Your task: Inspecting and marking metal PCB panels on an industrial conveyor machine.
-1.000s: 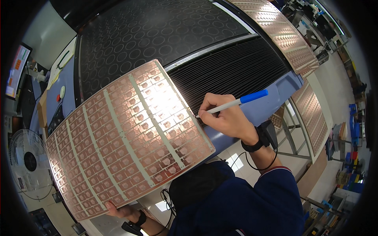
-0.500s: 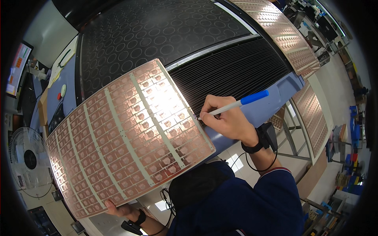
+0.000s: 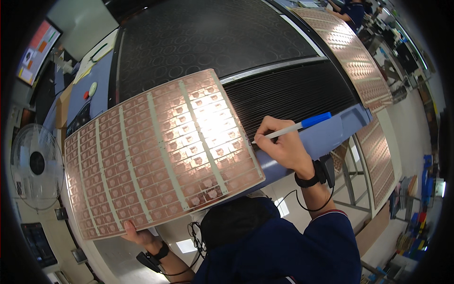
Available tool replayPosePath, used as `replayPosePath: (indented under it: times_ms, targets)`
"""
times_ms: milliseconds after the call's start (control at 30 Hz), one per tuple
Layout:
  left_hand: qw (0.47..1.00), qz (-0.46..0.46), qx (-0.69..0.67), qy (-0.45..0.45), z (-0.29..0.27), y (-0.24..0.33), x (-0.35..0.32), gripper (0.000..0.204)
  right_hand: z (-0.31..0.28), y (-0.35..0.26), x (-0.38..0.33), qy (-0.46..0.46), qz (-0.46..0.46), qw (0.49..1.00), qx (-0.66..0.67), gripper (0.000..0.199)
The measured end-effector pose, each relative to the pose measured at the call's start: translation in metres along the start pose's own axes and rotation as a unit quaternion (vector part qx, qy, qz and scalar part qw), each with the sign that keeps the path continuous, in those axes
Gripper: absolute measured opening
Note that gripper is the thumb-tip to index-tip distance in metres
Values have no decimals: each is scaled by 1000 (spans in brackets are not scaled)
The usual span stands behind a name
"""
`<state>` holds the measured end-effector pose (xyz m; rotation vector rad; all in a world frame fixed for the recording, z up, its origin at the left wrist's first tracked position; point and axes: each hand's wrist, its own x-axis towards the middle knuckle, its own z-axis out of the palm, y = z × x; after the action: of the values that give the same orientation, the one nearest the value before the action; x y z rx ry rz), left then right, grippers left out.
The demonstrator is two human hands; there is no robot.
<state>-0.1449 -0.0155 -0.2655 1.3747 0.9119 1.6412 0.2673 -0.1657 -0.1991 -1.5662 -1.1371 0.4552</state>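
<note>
A large copper-coloured circuit board panel (image 3: 135, 156) with pale green strips lies tilted across the front of the black machine bed. At its lower left edge my left hand (image 3: 137, 235) is closed on it, thumb on top and the fingers hidden beneath. My right hand (image 3: 284, 146) pinches a white pen (image 3: 286, 131) with a blue end. The pen's tip is at the panel's right edge; whether it touches cannot be told. Glare covers part of the board.
Black ribbed slats (image 3: 288, 90) and a blue machine edge (image 3: 326, 135) lie beyond the pen. More copper panels (image 3: 354, 57) rest at the right. A fan (image 3: 37, 163) and a monitor (image 3: 38, 52) stand left. A co-worker (image 3: 353, 12) is at the far right.
The view has shifted, so panel and hands appear a little further right, and my left hand higher. A co-worker has come into view. Both grips look the same.
</note>
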Motion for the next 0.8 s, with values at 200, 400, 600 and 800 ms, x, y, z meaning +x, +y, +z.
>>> replayPosePath:
  times_ms: [200,400,600,800]
  targets:
    - [998,27,-18,-46,4,0,3,58,-5,2,-2,-30,-14,998,-47,9]
    - [999,-3,-49,-22,14,15,0,60,-13,18,3,57,49,982,176,10]
    - [941,-11,-334,55,-53,83,-28,63,-14,31,1,119,6,961,248,12]
    - [953,-55,-251,157,-256,78,-165,27,-17,31,-4,109,0,977,184,17]
